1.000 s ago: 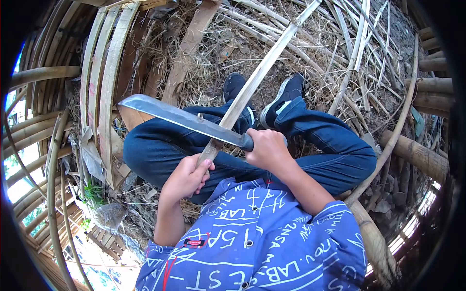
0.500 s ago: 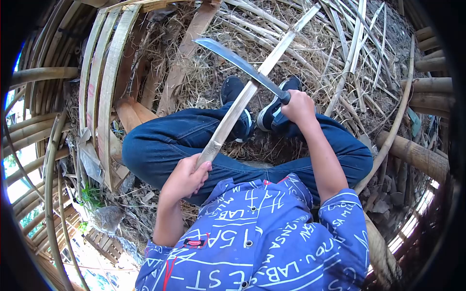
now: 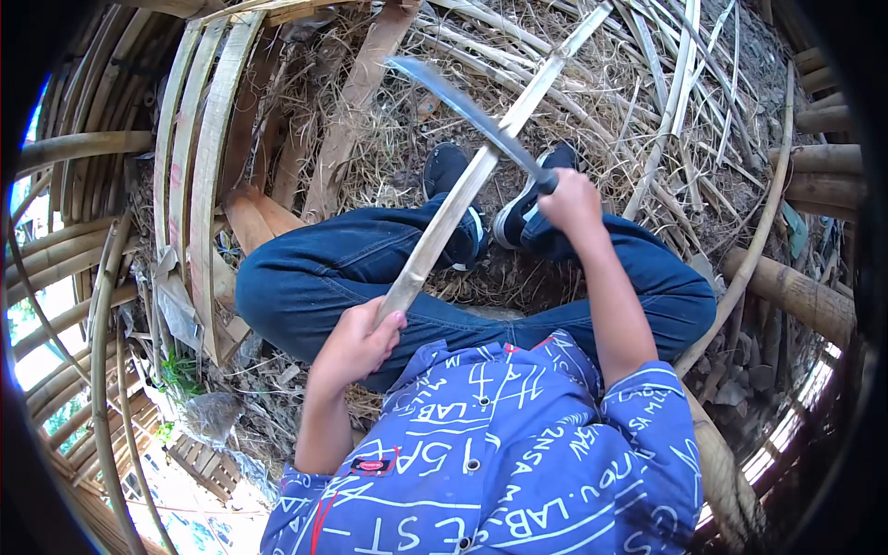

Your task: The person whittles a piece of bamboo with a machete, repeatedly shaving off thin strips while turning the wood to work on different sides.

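Closed round the lower end of a long split bamboo strip (image 3: 442, 222) is my left hand (image 3: 361, 340), near my left thigh. The strip slants up and away to the right, past my shoes. My right hand (image 3: 571, 202) grips the dark handle of a long curved knife (image 3: 460, 104) above my right knee. The blade crosses the strip around its middle and points up and left; its tip is slightly blurred. Whether the edge cuts into the strip or only rests on it, I cannot tell.
Pale wooden slats (image 3: 215, 157) stand at the left beside a brown plank (image 3: 356, 111). Cut bamboo strips (image 3: 680, 83) and shavings litter the ground ahead. A thick bamboo pole (image 3: 791, 294) lies at the right. Bamboo railings and a plastic bag (image 3: 211, 416) are at the left.
The knife and my right hand have shifted slightly right, with the blade tip further up and right. My left hand and the strip are nearly unmoved.
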